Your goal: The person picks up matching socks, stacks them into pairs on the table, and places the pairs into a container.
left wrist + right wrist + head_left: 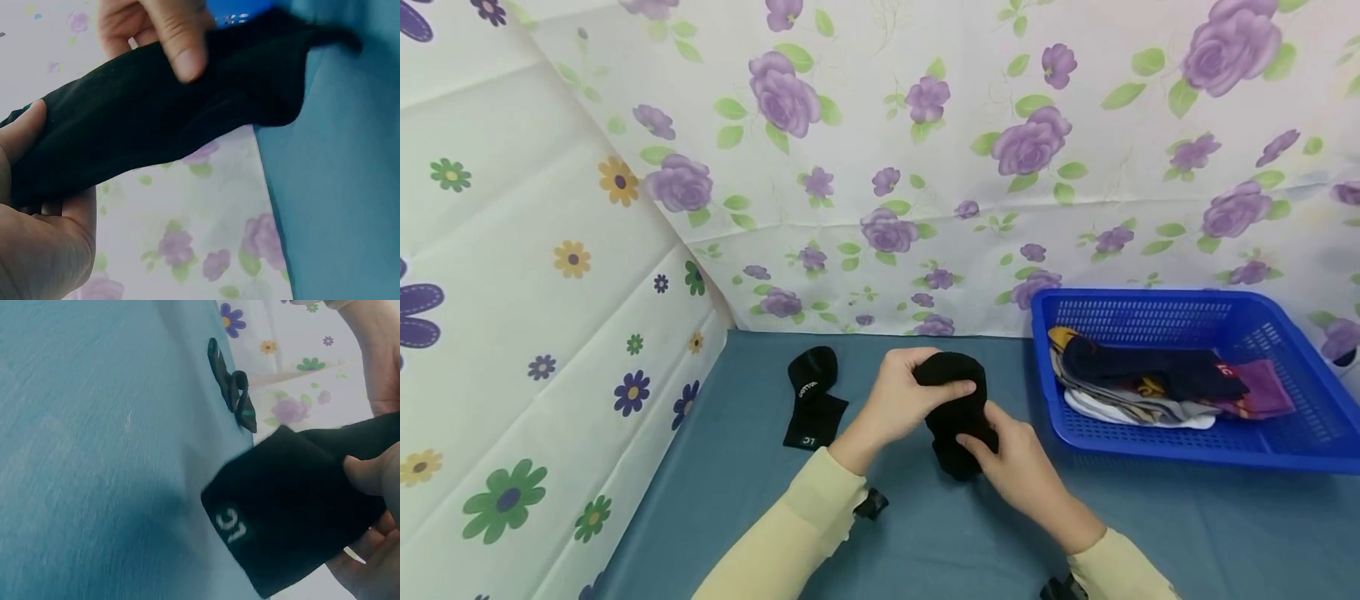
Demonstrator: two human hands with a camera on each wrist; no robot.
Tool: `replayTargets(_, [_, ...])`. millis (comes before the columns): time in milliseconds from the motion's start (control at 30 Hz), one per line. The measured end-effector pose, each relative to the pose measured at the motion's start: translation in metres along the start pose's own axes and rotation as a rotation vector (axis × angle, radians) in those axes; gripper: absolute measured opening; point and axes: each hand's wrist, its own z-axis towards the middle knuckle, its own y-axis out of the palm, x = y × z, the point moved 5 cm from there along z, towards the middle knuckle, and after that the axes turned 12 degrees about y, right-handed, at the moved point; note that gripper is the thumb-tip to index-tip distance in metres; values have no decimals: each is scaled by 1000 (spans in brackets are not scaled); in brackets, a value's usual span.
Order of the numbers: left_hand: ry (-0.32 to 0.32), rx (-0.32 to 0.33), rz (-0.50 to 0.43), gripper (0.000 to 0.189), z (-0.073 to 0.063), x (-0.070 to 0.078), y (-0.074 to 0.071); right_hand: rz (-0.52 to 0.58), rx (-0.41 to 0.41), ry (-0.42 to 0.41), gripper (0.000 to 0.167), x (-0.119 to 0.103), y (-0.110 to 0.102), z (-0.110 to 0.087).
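Observation:
Between both hands, above the table, hangs a black sock (953,417). My left hand (898,398) grips its upper end, thumb across the front. Lower down, my right hand (1018,462) pinches the sock's side between thumb and fingers. In the right wrist view the held sock (294,506) shows pale lettering near its cuff. A second black sock (812,400) with white lettering lies bent on the table to the left of my hands; neither hand touches it.
A blue plastic basket (1150,450) stands at the right on the blue-green table (925,550). Several folded socks (1150,375) lie in it, dark, grey, white and purple. Flowered cloth (850,167) hangs behind the table and along its left side.

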Motion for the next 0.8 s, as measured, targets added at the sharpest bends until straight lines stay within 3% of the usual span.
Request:
replayTargets(33, [-1,6,7,17,0,-5,-3,-4,-13,1,27,1,0,0])
replayTargets(167, [-18,32,35,18,0,4,-16,-8,-82,54,27,11,5,0])
replayTargets(267, [-30,79,17,15,-3,17,-26,14,-109,116,25,20,9,-3])
replayTargets(333, [-11,123,-8,14,-4,14,-32,17,-102,152,20,26,9,-4])
replayTargets(533, [28,244,14,17,-15,-16,-60,-1,11,219,14,31,3,-2])
replayTargets(633, [-27,253,85,17,-25,-31,-76,16,68,233,14,29,-2,-2])
replayTargets(800, [-158,206,171,18,-49,-53,-94,59,99,232,14,30,-3,-5])
